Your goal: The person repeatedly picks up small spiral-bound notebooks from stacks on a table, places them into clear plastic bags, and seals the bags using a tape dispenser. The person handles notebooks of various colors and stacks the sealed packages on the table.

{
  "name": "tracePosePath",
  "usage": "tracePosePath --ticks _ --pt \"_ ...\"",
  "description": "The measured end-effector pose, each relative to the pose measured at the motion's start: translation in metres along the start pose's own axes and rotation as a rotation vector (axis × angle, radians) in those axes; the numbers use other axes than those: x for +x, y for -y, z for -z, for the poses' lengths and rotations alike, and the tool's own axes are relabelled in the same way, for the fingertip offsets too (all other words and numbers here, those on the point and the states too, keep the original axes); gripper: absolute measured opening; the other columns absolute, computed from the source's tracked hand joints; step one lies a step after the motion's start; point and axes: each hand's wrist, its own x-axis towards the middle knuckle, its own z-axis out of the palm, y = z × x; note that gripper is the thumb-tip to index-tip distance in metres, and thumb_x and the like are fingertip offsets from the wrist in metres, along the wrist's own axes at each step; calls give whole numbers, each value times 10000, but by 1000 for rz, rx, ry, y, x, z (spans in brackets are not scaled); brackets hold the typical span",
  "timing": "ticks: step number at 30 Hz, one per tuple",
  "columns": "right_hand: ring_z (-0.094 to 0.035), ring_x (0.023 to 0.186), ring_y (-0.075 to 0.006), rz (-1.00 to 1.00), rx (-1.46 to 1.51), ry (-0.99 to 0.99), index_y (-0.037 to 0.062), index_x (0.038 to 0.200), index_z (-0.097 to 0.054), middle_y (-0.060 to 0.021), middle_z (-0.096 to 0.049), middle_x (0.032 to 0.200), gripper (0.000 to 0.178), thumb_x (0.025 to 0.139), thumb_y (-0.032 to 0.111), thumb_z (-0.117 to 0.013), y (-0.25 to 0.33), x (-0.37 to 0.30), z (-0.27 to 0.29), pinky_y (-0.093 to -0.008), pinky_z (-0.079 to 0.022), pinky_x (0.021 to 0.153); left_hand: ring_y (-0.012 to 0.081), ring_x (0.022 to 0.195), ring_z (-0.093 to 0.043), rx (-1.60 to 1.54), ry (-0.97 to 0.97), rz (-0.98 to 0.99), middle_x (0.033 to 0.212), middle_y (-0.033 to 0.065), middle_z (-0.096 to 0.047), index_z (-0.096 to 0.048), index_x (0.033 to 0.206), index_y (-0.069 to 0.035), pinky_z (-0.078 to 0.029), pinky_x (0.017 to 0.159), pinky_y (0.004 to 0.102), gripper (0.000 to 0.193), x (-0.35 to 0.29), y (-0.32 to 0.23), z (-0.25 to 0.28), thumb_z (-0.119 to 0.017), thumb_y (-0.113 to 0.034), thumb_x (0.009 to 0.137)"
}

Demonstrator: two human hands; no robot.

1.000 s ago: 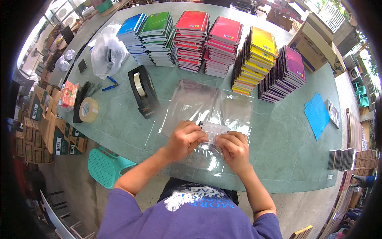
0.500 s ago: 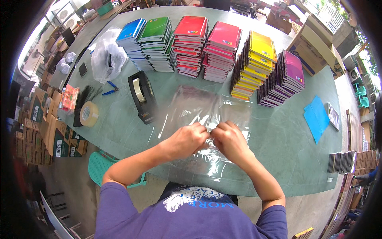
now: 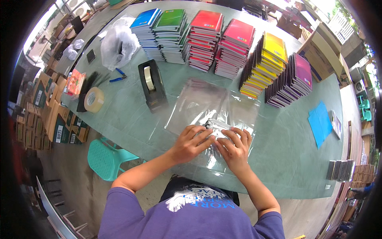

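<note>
Both my hands are at a small crinkled clear plastic packet (image 3: 219, 126), with a dark bit at its left end. My left hand (image 3: 189, 144) has its fingers bent over the packet's left part. My right hand (image 3: 235, 148) grips its right part, fingers somewhat apart, thumb close to the left thumb. What the packet contains is unclear through the glare. Beneath lie large clear plastic sheets or bags (image 3: 199, 97), flat on the green table (image 3: 286, 159). A black tape dispenser (image 3: 154, 85) stands to the left of them.
Stacked spiral notebooks line the far side: blue (image 3: 145, 19), green (image 3: 170, 19), red (image 3: 205, 20), pinkish red (image 3: 238, 31), yellow (image 3: 274, 46) and purple (image 3: 302, 69). Leftward are pliers (image 3: 118, 75), a tape roll (image 3: 94, 99) and a plastic bag (image 3: 118, 44). Blue sheets (image 3: 319, 124) lie right; a green stool (image 3: 104, 159) stands below left.
My hands have moved slightly nearer to me and their fingers have spread from a tight pinch. The small packet now shows between them. The whole view has shifted a little.
</note>
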Motion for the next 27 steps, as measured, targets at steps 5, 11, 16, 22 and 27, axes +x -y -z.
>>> tracePosePath --ticks 5,11,16,22,27 --pt "-518 1130 -265 98 26 49 63 715 -608 -40 -631 1077 104 706 74 -711 -2 7 1 -437 -337 990 251 967 -543 106 -396 472 1051 147 -594 -647 975 -54 -424 823 396 278 -2 65 28 -665 -260 789" --pt "-568 1093 -290 222 265 19 25 715 -581 -106 -641 1051 121 695 -19 -692 -9 10 -13 -440 -426 934 131 504 -498 -311 -554 1384 531 61 -549 -624 700 40 -404 504 315 306 -46 166 26 -631 -230 845" --pt "-592 1062 -282 212 324 -7 16 936 -583 -123 -647 1040 259 705 -44 -684 -22 5 -20 -436 -438 930 118 522 -507 -675 -659 1448 590 47 -575 -606 681 19 -384 473 304 267 -33 96 34 -622 -193 843" --pt "-613 1026 -270 226 351 -2 15 1214 -482 -111 -663 1023 530 721 -55 -664 -24 3 -22 -423 -438 937 90 551 -545 88 164 1237 685 33 -626 -644 782 -24 -391 449 243 149 -68 99 48 -582 -135 859" --pt "-617 1013 -262 203 360 12 -19 1246 -452 -112 -663 1026 577 709 -58 -658 -21 4 -20 -393 -446 931 67 508 -513 -1007 -208 1341 630 17 -613 -659 773 -32 -380 431 218 197 -11 -31 11 -623 -207 856"
